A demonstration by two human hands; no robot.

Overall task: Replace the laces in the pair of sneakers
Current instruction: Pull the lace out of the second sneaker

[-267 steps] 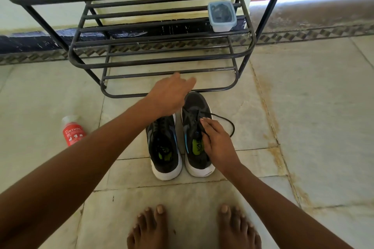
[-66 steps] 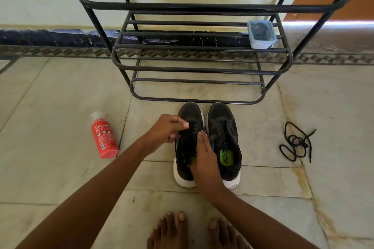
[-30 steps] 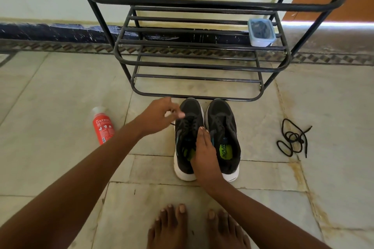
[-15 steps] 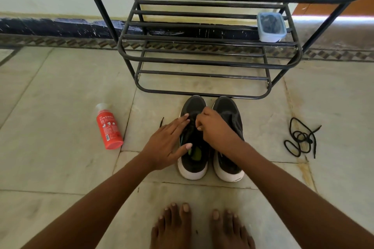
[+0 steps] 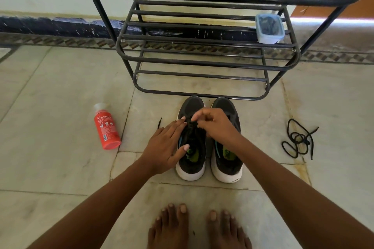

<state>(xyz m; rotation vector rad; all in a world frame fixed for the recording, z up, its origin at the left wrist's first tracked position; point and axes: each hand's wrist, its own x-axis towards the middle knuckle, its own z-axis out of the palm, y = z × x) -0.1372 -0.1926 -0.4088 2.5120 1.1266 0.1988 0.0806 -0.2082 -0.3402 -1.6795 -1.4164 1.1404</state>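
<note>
Left grip (image 5: pixel 169 145) flat, fingers straight and spread; right grip (image 5: pixel 214 125) curled, fingertips pinched together; both forearms extended.

A red bottle (image 5: pixel 106 128) lies on the floor; a lidded plastic box (image 5: pixel 269 28) sits on the black rack (image 5: pixel 202 62).

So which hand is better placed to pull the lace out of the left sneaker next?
Probably the right hand: its fingertips already pinch the lace over the left sneaker, while the left hand lies flat, steadying its side.

"CINTHOL" in white on the red bottle (image 5: pixel 106 130) lying on the floor
</note>
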